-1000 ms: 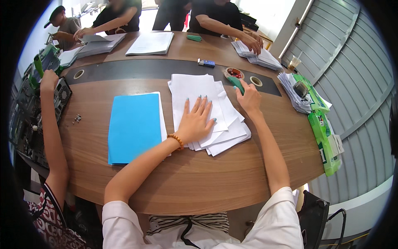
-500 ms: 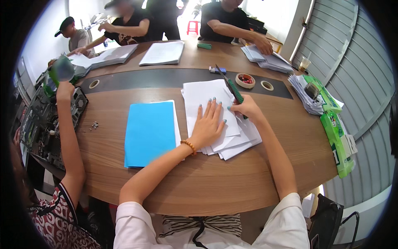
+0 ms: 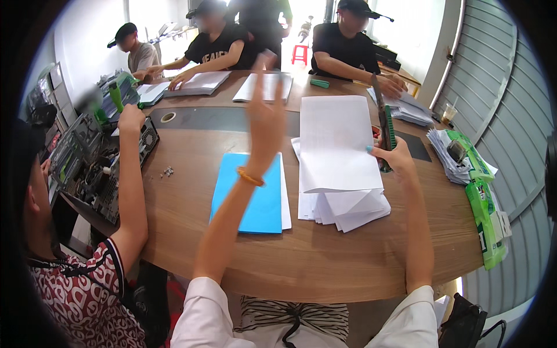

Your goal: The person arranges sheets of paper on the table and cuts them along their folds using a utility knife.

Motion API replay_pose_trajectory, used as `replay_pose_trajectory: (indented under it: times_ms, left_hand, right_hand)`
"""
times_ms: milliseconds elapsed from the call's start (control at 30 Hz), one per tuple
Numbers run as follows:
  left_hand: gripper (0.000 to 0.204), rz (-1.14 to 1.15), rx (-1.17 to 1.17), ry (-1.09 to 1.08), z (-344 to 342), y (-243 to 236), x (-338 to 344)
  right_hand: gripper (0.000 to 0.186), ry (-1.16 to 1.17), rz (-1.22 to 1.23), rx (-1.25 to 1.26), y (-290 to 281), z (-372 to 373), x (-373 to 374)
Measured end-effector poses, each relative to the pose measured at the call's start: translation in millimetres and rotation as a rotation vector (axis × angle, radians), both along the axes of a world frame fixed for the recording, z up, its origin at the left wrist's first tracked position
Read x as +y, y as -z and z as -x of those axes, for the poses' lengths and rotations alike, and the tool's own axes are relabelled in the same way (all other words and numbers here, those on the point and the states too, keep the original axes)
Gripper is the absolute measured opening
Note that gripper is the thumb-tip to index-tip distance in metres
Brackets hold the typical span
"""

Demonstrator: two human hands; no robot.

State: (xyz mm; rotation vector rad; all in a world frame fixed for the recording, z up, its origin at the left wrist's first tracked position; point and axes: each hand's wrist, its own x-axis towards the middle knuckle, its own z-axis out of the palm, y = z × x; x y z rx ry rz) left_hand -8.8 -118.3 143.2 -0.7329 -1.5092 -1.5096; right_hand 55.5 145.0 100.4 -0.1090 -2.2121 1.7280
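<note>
Near the centre of the frame, the blurred left hand (image 3: 267, 124) is raised above the table (image 3: 348, 267) with fingers extended, while at centre right the right hand (image 3: 397, 158) grips a green-handled knife (image 3: 387, 124), its thumb at the edge of a white sheet (image 3: 336, 145) over a pile of papers (image 3: 354, 211). A blue folder (image 3: 246, 194) lies left of the pile, just below the centre. A co-worker's forearm (image 3: 132, 180) crosses a computer case (image 3: 87, 168) at the left, and green packages (image 3: 480, 211) line the table's right edge.
</note>
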Motion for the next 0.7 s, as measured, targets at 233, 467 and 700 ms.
replay_pose_trajectory:
  times_ms: [233, 467, 700]
  left_hand:
    - [0.042, -0.488, 0.086, 0.006, -6, -55, -115]
    - [0.039, -0.513, 0.058, -0.027, -13, -59, -141]
    - [0.041, -0.459, 0.036, 0.024, -4, -55, -138]
  right_hand:
    - [0.023, -0.144, 0.078, -0.131, 23, 21, -76]
    - [0.023, -0.337, 0.077, -0.286, 46, 32, -140]
    - [0.022, -0.428, 0.034, -0.344, 53, 37, -166]
